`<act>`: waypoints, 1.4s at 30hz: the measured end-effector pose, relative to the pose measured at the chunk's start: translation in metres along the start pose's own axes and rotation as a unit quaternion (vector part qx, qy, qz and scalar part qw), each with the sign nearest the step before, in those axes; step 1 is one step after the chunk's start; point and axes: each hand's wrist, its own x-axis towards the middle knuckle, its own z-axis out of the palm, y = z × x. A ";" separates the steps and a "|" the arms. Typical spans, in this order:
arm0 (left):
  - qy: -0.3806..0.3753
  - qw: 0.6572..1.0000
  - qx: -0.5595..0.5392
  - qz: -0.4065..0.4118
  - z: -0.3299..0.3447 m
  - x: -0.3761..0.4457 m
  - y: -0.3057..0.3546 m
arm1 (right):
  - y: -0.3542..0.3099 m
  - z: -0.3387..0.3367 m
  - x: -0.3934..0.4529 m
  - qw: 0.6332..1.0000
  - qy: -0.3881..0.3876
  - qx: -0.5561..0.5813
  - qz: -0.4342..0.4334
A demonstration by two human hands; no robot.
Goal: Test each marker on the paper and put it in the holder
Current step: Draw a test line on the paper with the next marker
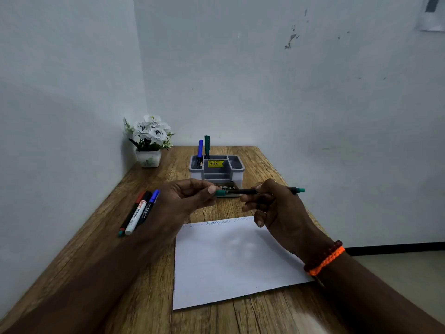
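Note:
A black marker (243, 191) with teal ends is held level above the table, between the paper and the holder. My right hand (277, 208) grips its barrel; my left hand (185, 198) pinches the teal cap (220, 193) at its left end. The white paper (231, 261) lies in front of me with zigzag test marks along its far edge. The grey holder (237, 165) stands behind the hands, with a blue marker (199, 148) and a green marker (206, 143) upright in its left compartment. Three markers (138, 213) lie on the table to the left.
A white pot of artificial flowers (149, 141) stands in the far left corner against the wall. The wooden table (115, 273) ends at the right just past the paper. A yellow price sticker (215, 163) is on the holder.

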 end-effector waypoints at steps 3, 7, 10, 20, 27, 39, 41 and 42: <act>-0.005 1.000 -0.006 0.001 0.002 -0.001 0.001 | 0.000 0.001 -0.001 1.000 -0.003 -0.007 -0.002; -0.018 1.000 -0.024 -0.002 0.005 -0.002 0.003 | 0.002 0.001 0.000 1.000 -0.007 -0.014 -0.003; -0.038 0.999 -0.007 0.000 0.004 -0.003 0.004 | 0.002 0.000 0.000 1.000 0.003 -0.012 -0.002; -0.044 0.999 0.005 -0.002 0.003 -0.005 0.005 | 0.002 -0.002 0.001 1.000 -0.008 -0.018 0.000; -0.052 0.997 0.054 0.011 0.013 -0.011 0.008 | 0.007 0.000 0.002 0.999 -0.019 -0.045 0.002; -0.051 0.995 0.084 0.007 0.011 -0.012 0.012 | 0.010 0.000 -0.001 0.998 -0.050 -0.022 0.012; -0.049 0.996 0.075 0.008 0.011 -0.012 0.011 | 0.010 0.000 0.000 0.998 -0.053 -0.015 0.014; -0.049 0.996 0.070 0.007 0.011 -0.012 0.011 | 0.010 -0.001 0.000 0.998 -0.054 -0.013 0.016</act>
